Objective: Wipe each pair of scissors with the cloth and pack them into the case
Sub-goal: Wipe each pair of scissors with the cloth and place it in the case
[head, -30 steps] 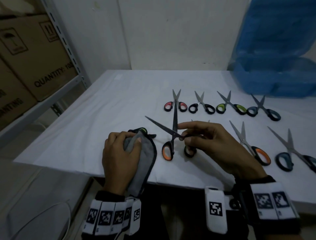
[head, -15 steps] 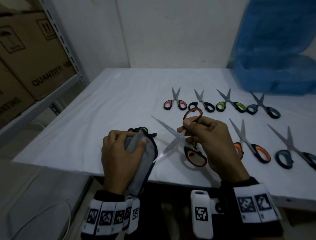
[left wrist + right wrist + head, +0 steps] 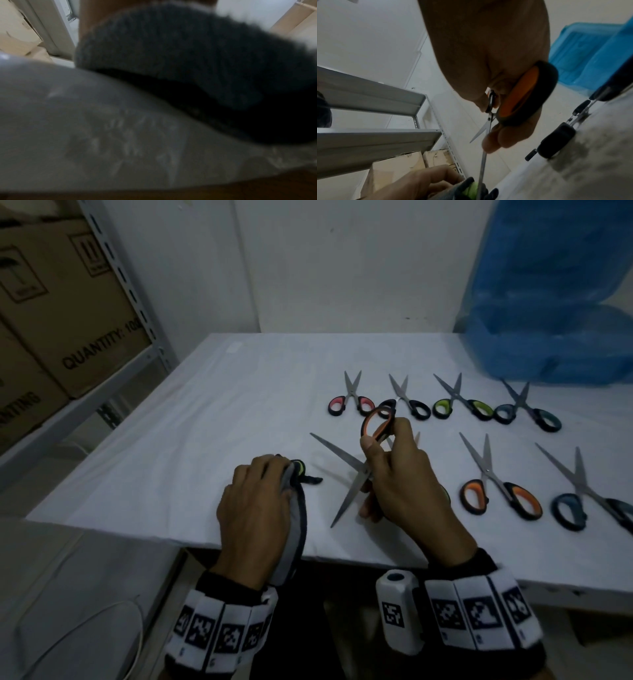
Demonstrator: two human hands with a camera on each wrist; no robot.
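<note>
My right hand [image 3: 373, 453] grips an orange-handled pair of scissors [image 3: 376, 422] above the white table [image 3: 205, 440]. Its blades [image 3: 346, 498] are spread wide and point left and toward me; in the right wrist view the orange handle [image 3: 527, 94] lies in my curled fingers. My left hand [image 3: 274, 474] holds the grey cloth [image 3: 296, 525] at the table's front edge. A green handle [image 3: 299, 467] peeks out of the cloth. The left wrist view shows only the blurred cloth [image 3: 120, 135]. The blue case [image 3: 555, 337] stands open at the back right.
Several more scissors lie right of my hands: red [image 3: 349, 402], black [image 3: 407, 402], green [image 3: 462, 405] and blue [image 3: 527, 412] in a far row, orange [image 3: 500, 491] and blue [image 3: 589, 501] nearer. A metal shelf with cardboard boxes [image 3: 68, 320] stands at the left.
My right hand has lifted and turned the orange scissors: the handles now point away and up, the spread blades swing toward my left hand. The left hand stays on the cloth.
</note>
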